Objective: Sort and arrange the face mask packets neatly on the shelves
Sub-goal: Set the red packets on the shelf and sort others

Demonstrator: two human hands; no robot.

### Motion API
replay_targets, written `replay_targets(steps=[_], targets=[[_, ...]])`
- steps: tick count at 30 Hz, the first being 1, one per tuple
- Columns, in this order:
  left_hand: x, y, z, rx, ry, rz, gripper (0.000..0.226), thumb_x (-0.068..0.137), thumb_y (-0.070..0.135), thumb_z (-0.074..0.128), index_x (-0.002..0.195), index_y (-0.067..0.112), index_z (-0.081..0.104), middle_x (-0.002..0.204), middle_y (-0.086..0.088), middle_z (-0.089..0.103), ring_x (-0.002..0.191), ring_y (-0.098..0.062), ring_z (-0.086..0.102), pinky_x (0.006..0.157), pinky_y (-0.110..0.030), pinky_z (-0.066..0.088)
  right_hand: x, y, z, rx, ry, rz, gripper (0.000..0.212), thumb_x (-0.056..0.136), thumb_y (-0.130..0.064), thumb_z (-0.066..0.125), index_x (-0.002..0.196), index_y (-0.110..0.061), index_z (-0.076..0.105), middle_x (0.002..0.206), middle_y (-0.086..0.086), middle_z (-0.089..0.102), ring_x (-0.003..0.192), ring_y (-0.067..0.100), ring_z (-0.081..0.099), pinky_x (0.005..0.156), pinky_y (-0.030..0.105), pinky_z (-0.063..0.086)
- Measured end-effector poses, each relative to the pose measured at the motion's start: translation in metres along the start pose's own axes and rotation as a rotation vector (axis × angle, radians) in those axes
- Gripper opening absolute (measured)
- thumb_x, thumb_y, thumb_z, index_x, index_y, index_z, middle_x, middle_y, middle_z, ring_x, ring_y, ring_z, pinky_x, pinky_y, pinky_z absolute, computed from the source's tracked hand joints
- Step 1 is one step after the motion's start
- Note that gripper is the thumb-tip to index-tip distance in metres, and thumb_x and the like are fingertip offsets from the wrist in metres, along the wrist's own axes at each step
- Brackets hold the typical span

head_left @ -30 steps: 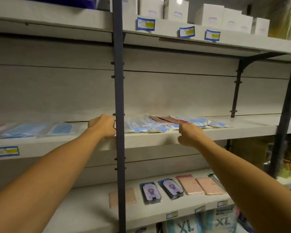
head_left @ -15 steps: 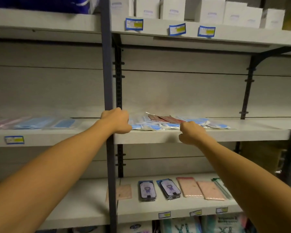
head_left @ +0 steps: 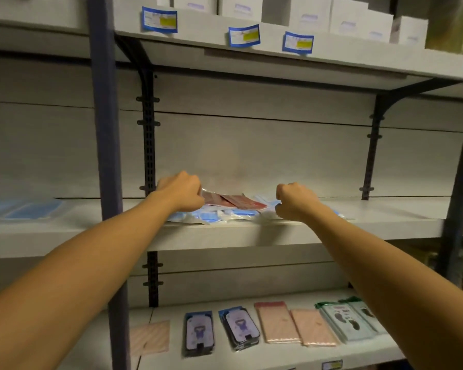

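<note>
Both hands, left [head_left: 181,192] and right [head_left: 294,200], are curled on the packets [head_left: 225,213] (blue and red ones) on the shelf [head_left: 385,209]; real grip unclear.

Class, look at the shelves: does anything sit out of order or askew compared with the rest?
Yes. On the middle shelf, the loose heap of blue and red mask packets overlaps at mixed angles between the left hand and right hand, unlike the neat row of packets on the lower shelf.

Dim, flat light reaches me from above; the upper shelf [head_left: 278,60] shades the wall beneath it. Edges bow and smear, and far left of the dark post [head_left: 102,129] everything blurs.
</note>
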State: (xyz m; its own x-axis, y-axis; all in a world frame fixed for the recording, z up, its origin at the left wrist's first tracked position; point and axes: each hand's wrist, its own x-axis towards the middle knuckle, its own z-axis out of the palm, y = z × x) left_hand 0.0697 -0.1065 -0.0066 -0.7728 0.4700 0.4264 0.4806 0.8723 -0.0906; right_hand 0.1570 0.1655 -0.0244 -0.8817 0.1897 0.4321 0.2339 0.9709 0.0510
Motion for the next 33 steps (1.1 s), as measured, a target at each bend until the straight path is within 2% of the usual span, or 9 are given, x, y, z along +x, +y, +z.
replay_targets(steps=[4, 7, 14, 19, 22, 27, 30, 33], targets=[[0.029, 0.012, 0.014, -0.026, 0.019, -0.017, 0.019, 0.087, 0.031, 0.056, 0.093, 0.022, 0.071, 0.093, -0.002, 0.068, 0.082, -0.026, 0.064, 0.073, -0.032, 0.054, 0.026, 0.024, 0.007, 0.032, 0.004, 0.020, 0.031, 0.086, -0.019, 0.058, 0.116, -0.012, 0.058, 0.112, 0.010, 0.062, 0.093, 0.029, 0.060, 0.082, 0.039, 0.056], [0.045, 0.022, 0.027, -0.023, 0.022, -0.040, 0.020, 0.087, 0.030, 0.055, 0.095, 0.022, 0.072, 0.095, -0.003, 0.069, 0.084, -0.026, 0.064, 0.067, -0.029, 0.047, 0.042, 0.034, 0.015, 0.032, -0.003, 0.022, 0.031, 0.085, -0.020, 0.059, 0.115, -0.013, 0.058, 0.111, 0.009, 0.062, 0.093, 0.029, 0.060, 0.079, 0.037, 0.056], [0.074, 0.035, 0.060, -0.087, 0.090, -0.147, 0.024, 0.095, 0.034, 0.052, 0.093, 0.022, 0.072, 0.084, -0.001, 0.069, 0.078, -0.024, 0.062, 0.064, -0.029, 0.045, 0.074, 0.064, 0.037, 0.044, -0.026, 0.040, 0.031, 0.088, -0.021, 0.058, 0.117, -0.012, 0.059, 0.114, 0.010, 0.062, 0.098, 0.031, 0.060, 0.081, 0.035, 0.053], [0.094, 0.040, 0.067, -0.053, 0.036, -0.256, 0.021, 0.092, 0.034, 0.056, 0.093, 0.020, 0.071, 0.085, -0.003, 0.067, 0.079, -0.026, 0.062, 0.065, -0.029, 0.047, 0.095, 0.083, 0.053, 0.068, -0.085, 0.047, 0.033, 0.091, -0.028, 0.056, 0.119, -0.010, 0.060, 0.115, 0.015, 0.064, 0.100, 0.034, 0.060, 0.076, 0.033, 0.048], [0.106, 0.043, 0.065, -0.005, -0.003, -0.351, 0.024, 0.091, 0.038, 0.057, 0.094, 0.018, 0.069, 0.094, -0.007, 0.068, 0.087, -0.029, 0.063, 0.067, -0.031, 0.047, 0.111, 0.088, 0.065, 0.143, -0.120, 0.074, 0.036, 0.093, -0.041, 0.055, 0.110, -0.010, 0.064, 0.104, 0.011, 0.067, 0.091, 0.029, 0.062, 0.078, 0.035, 0.054], [0.119, 0.037, 0.072, -0.026, -0.078, -0.510, 0.042, 0.087, 0.057, 0.062, 0.104, 0.019, 0.066, 0.115, -0.011, 0.066, 0.108, -0.034, 0.059, 0.076, -0.036, 0.049, 0.129, 0.084, 0.081, 0.220, -0.237, 0.119, 0.060, 0.089, -0.072, 0.051, 0.084, -0.013, 0.065, 0.090, 0.006, 0.070, 0.086, 0.024, 0.065, 0.085, 0.039, 0.056], [0.119, 0.032, 0.072, -0.110, -0.165, -0.544, 0.047, 0.083, 0.057, 0.071, 0.109, 0.019, 0.064, 0.111, -0.008, 0.064, 0.105, -0.031, 0.061, 0.082, -0.036, 0.052, 0.138, 0.083, 0.083, 0.291, -0.283, 0.154, 0.058, 0.086, -0.073, 0.055, 0.082, -0.016, 0.064, 0.093, 0.006, 0.070, 0.092, 0.025, 0.066, 0.092, 0.042, 0.055], [0.120, 0.027, 0.068, -0.161, -0.185, -0.562, 0.039, 0.083, 0.048, 0.078, 0.095, 0.016, 0.058, 0.106, -0.009, 0.062, 0.101, -0.030, 0.062, 0.081, -0.035, 0.052, 0.143, 0.080, 0.078, 0.317, -0.302, 0.148, 0.045, 0.087, -0.062, 0.062, 0.079, -0.018, 0.062, 0.093, 0.006, 0.067, 0.094, 0.026, 0.064, 0.091, 0.041, 0.054]])
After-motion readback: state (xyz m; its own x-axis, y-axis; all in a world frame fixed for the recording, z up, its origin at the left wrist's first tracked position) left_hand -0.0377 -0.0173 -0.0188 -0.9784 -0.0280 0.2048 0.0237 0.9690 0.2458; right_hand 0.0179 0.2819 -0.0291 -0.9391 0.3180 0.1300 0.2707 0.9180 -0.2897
